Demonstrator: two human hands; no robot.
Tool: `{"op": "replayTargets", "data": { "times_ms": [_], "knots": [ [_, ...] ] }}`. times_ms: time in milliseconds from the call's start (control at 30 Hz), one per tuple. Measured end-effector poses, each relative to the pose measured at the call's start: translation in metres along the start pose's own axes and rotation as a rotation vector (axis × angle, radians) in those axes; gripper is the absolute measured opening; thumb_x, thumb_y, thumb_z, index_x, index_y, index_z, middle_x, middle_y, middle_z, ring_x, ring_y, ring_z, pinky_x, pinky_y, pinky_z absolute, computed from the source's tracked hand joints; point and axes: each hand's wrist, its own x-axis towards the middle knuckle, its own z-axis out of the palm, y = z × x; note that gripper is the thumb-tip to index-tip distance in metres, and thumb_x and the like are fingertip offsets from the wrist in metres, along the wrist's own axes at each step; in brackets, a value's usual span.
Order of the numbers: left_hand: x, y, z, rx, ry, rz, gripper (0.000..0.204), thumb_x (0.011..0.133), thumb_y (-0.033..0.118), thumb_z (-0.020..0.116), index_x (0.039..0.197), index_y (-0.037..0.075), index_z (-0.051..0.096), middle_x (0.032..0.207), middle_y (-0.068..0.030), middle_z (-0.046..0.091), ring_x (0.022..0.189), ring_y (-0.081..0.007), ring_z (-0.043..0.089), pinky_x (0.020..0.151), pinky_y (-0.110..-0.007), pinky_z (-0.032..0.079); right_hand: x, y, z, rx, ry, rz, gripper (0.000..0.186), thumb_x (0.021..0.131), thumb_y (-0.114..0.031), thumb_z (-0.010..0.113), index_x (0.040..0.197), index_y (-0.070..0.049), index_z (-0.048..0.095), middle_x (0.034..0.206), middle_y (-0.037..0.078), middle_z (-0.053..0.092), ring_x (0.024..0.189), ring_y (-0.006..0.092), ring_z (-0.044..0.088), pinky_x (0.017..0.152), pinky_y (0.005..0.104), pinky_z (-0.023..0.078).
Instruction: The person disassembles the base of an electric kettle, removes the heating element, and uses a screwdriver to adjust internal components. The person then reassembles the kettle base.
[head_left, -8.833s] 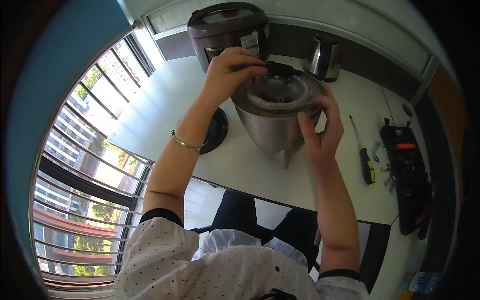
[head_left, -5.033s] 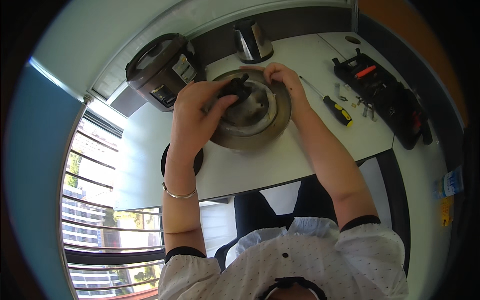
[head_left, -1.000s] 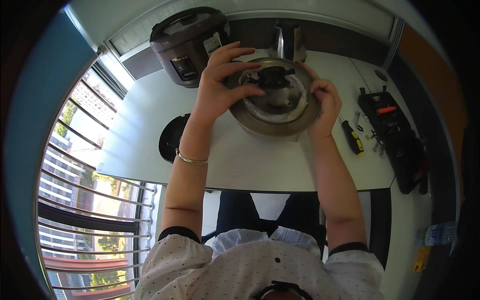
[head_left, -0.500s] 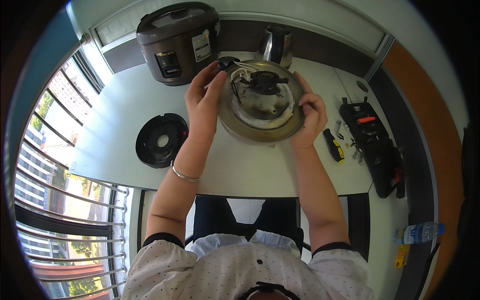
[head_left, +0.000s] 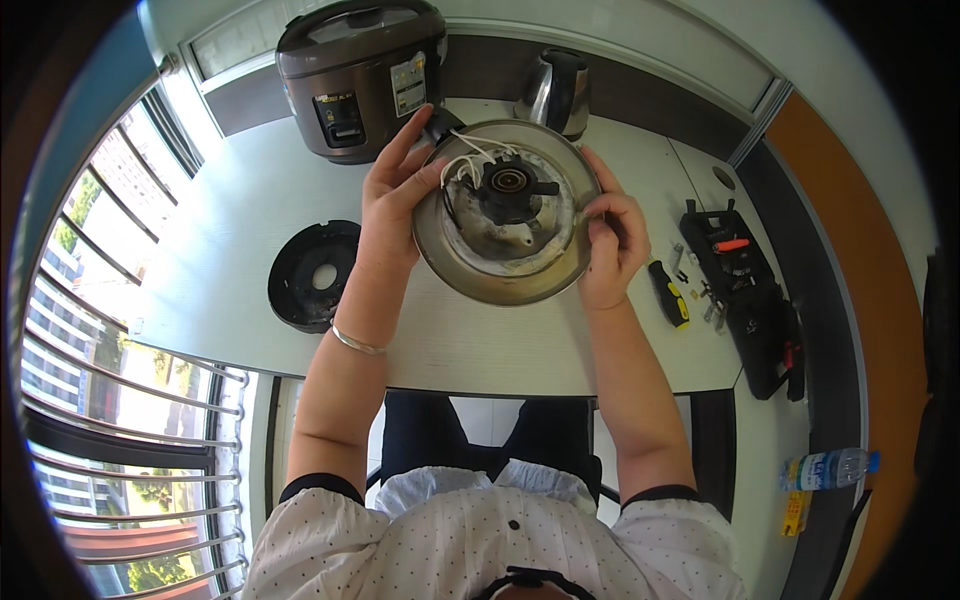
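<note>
Between my two hands is an upturned electric kettle [head_left: 505, 291], a round metal body with its underside laid bare. A black round connector [head_left: 512, 183] sits at the middle of that underside, with white wires [head_left: 462, 166] running from it toward a black part at the upper left. My left hand [head_left: 396, 182] grips the left side, thumb on the rim and fingers reaching up by the black part. On the right side, my right hand [head_left: 615, 235] holds the rim with bent fingers. A black round base cover [head_left: 296, 278] lies on the table beside my left forearm.
A brown rice cooker [head_left: 365, 85] and a steel kettle [head_left: 553, 92] stand along the back of the white table [head_left: 470, 350]. At right lie a yellow-black screwdriver [head_left: 668, 295], small metal bits [head_left: 712, 305] and an open black tool case [head_left: 740, 280]. A bottle [head_left: 832, 468] is farther right.
The electric kettle has come slightly left and tipped, so its connector now faces me more squarely. Both hands have kept their hold on it.
</note>
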Motion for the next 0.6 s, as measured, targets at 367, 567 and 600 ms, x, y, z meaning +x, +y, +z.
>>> {"op": "replayTargets", "data": {
  "times_ms": [367,567,600],
  "knots": [
    [-0.014,-0.014,0.003,0.249,0.095,0.217,0.044,0.080,-0.010,0.057,0.123,-0.002,0.056,0.117,-0.0098,0.061,0.108,-0.0147,0.055,0.094,-0.027,0.041,0.008,-0.007,-0.009,0.071,-0.046,0.508,0.008,0.080,0.001,0.049,0.083,0.004,0.056,0.122,0.014,0.058,0.092,0.0113,0.054,0.080,0.0225,0.042],
    [-0.013,-0.018,-0.005,0.362,0.074,0.252,0.044,0.079,-0.010,0.057,0.123,-0.001,0.057,0.123,-0.0072,0.058,0.118,-0.0154,0.048,0.102,-0.028,0.033,0.008,-0.010,-0.003,0.024,-0.019,0.557,0.010,0.084,-0.006,0.057,0.087,0.003,0.059,0.121,0.012,0.059,0.094,0.0121,0.053,0.085,0.0255,0.042],
    [-0.013,-0.018,-0.006,0.372,0.070,0.251,0.045,0.079,-0.010,0.057,0.123,-0.001,0.057,0.124,-0.0073,0.058,0.119,-0.0155,0.048,0.103,-0.028,0.033,0.008,-0.011,-0.003,0.001,-0.023,0.567,0.011,0.084,-0.007,0.058,0.088,0.003,0.059,0.121,0.013,0.059,0.096,0.0130,0.054,0.087,0.0268,0.042]
  ]
}}
